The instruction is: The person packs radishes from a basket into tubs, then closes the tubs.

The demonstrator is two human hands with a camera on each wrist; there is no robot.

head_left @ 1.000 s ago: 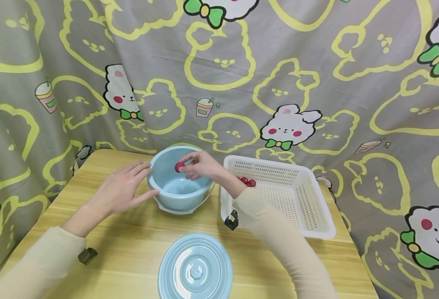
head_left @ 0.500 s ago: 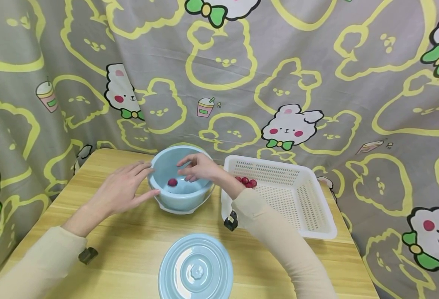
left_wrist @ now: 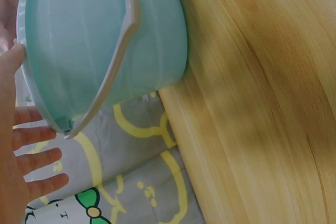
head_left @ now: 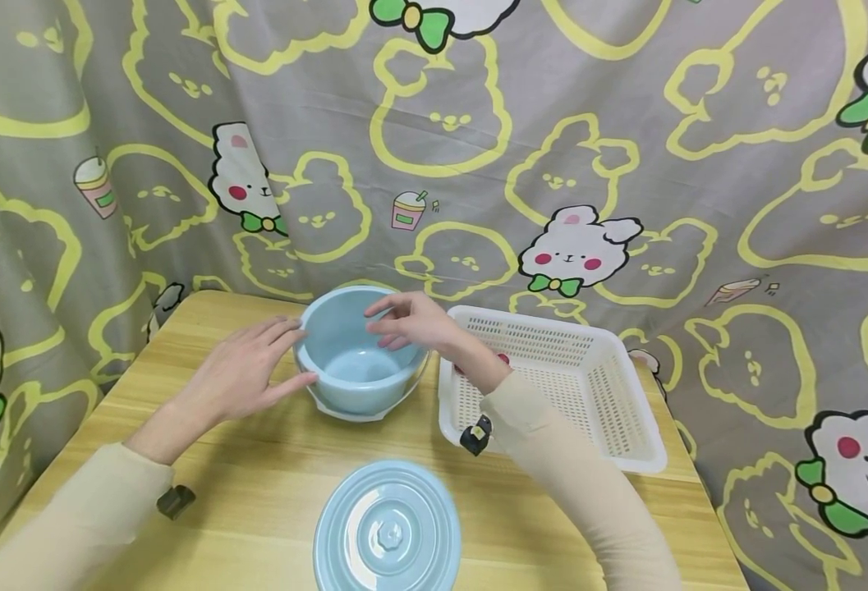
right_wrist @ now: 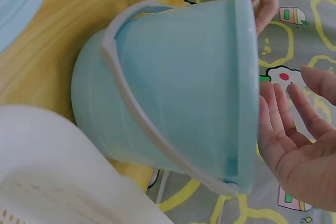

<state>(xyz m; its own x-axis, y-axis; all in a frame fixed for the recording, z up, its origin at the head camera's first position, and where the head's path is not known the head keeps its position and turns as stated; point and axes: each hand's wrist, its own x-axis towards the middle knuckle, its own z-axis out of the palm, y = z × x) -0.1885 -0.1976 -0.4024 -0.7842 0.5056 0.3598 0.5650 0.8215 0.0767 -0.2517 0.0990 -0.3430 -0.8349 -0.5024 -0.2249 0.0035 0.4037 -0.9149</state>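
A light blue bucket (head_left: 360,394) stands on the table, its pale handle (left_wrist: 113,69) hanging down the side. My left hand (head_left: 245,369) touches the bucket's rim at the left, fingers straight and spread. Over the bucket's right rim is my right hand (head_left: 413,320), with relaxed fingers and nothing held. In the right wrist view that hand (right_wrist: 307,156) is at the bucket's mouth, palm bare. Small red round objects, their exact kind unclear, lie in the white basket (head_left: 626,402); one red object (head_left: 503,359) shows, the others being mostly behind my right wrist.
A blue round lid (head_left: 388,533) with a central knob lies flat at the table's front. The basket, perforated and rectangular, is right of the bucket. A grey patterned curtain (head_left: 463,98) hangs behind the wooden table (head_left: 249,492).
My right hand has let go of a red round object, which fell into the bucket and is now out of sight. That hand has moved right and slightly up. The left hand stays at the rim.
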